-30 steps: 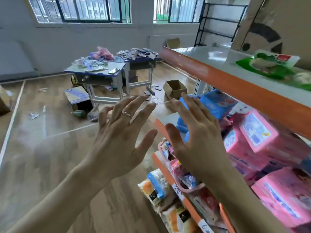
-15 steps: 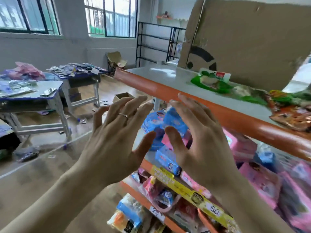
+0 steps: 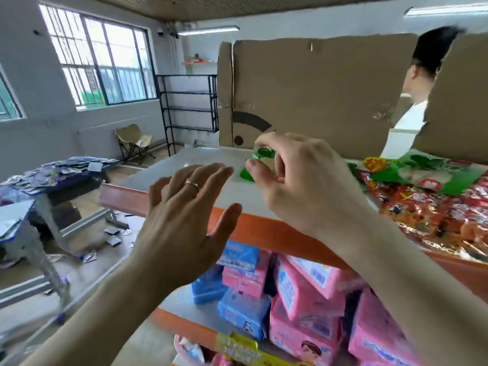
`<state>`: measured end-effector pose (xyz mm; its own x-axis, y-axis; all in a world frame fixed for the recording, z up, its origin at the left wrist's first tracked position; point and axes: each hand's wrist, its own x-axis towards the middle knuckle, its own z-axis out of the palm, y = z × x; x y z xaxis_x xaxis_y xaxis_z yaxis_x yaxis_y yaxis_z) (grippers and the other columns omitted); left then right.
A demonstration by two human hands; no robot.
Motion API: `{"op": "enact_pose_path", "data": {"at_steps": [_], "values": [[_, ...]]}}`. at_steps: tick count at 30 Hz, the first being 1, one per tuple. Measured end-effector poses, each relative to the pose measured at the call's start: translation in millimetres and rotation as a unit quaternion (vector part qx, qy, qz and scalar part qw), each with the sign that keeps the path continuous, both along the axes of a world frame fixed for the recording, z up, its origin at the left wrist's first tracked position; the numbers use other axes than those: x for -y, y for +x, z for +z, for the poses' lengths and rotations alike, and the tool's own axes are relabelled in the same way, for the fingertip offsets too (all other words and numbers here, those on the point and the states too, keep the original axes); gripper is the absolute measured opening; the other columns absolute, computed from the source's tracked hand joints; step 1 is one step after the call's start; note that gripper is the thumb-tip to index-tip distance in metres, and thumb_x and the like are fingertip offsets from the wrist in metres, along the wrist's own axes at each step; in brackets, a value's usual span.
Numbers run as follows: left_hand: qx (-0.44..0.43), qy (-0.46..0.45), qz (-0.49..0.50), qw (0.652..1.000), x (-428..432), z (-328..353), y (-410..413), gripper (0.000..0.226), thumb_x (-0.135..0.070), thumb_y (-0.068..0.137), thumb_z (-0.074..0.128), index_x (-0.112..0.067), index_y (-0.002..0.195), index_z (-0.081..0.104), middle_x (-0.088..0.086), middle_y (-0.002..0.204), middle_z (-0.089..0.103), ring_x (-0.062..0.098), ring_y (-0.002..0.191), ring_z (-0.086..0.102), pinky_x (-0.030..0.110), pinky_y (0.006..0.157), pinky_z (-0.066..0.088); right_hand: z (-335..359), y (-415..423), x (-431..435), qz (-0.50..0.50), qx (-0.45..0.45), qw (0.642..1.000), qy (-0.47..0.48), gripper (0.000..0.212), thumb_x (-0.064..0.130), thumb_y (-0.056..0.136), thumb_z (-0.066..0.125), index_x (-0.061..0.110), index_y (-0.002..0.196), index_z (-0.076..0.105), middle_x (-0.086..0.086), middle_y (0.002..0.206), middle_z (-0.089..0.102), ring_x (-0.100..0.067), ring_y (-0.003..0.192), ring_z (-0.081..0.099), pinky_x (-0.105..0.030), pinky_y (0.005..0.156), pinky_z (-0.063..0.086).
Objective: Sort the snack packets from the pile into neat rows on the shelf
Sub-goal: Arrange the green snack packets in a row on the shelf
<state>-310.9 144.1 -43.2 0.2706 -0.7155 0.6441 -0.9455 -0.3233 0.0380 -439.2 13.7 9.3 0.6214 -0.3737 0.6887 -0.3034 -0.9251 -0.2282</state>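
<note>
The top shelf (image 3: 200, 165) is white with an orange front edge. My right hand (image 3: 298, 178) reaches over it, and its thumb and fingers pinch the left end of a green snack packet (image 3: 249, 174) lying there. Most of that packet is hidden behind the hand. My left hand (image 3: 184, 215) hovers in front of the shelf edge, fingers spread, holding nothing; a ring sits on one finger. A pile of red snack packets (image 3: 427, 207) and green snack packets (image 3: 422, 175) lies on the right part of the top shelf.
Pink packs (image 3: 303, 294) and blue packs (image 3: 243, 310) fill the shelf below. A tall cardboard sheet (image 3: 317, 96) stands behind the top shelf, with a person (image 3: 412, 107) past its gap. Desks with scattered packets (image 3: 60, 170) stand at left; wrappers litter the floor.
The view has risen to the top shelf. My right hand moved forward and took hold of the green packet. My left hand stayed spread, now lower and left of the right.
</note>
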Motion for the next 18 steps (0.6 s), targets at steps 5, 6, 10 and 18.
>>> {"op": "enact_pose_path", "data": {"at_steps": [5,6,10,18], "values": [[0.041,-0.025,-0.023,0.999,34,19,19,0.058,-0.052,0.095,0.036,-0.022,0.143,0.044,-0.001,0.145,0.048,0.022,0.134,0.039,0.045,0.105,0.027,17,5,27,-0.05,-0.006,0.997,-0.056,0.038,0.048,0.096,0.046,0.027,0.126,0.057,0.009,0.085,0.051,-0.014,0.08,0.053,-0.03,0.067,0.042],[0.046,-0.024,-0.025,0.998,40,22,23,0.057,-0.053,0.095,0.036,-0.023,0.143,0.044,-0.001,0.145,0.048,0.022,0.134,0.039,0.046,0.105,0.028,17,5,31,-0.056,-0.013,0.996,-0.061,0.039,0.048,0.096,0.046,0.027,0.126,0.057,0.009,0.087,0.052,-0.014,0.082,0.054,-0.03,0.068,0.044],[0.016,0.001,-0.046,0.999,70,34,43,0.056,-0.057,0.094,0.032,-0.025,0.138,0.044,-0.002,0.143,0.05,0.022,0.134,0.04,0.046,0.104,0.028,24,7,45,-0.08,-0.055,0.995,-0.037,0.04,0.048,0.095,0.047,0.027,0.128,0.055,0.009,0.094,0.056,-0.017,0.089,0.057,-0.035,0.075,0.05],[-0.041,0.124,-0.073,0.989,142,60,98,0.057,-0.054,0.097,0.043,-0.03,0.147,0.033,-0.005,0.14,0.055,0.019,0.128,0.049,0.047,0.108,0.036,48,47,83,-0.157,-0.202,0.965,0.059,0.029,0.047,0.094,0.05,0.022,0.088,0.065,0.002,0.084,0.061,-0.017,0.072,0.061,-0.037,0.071,0.055]]}}
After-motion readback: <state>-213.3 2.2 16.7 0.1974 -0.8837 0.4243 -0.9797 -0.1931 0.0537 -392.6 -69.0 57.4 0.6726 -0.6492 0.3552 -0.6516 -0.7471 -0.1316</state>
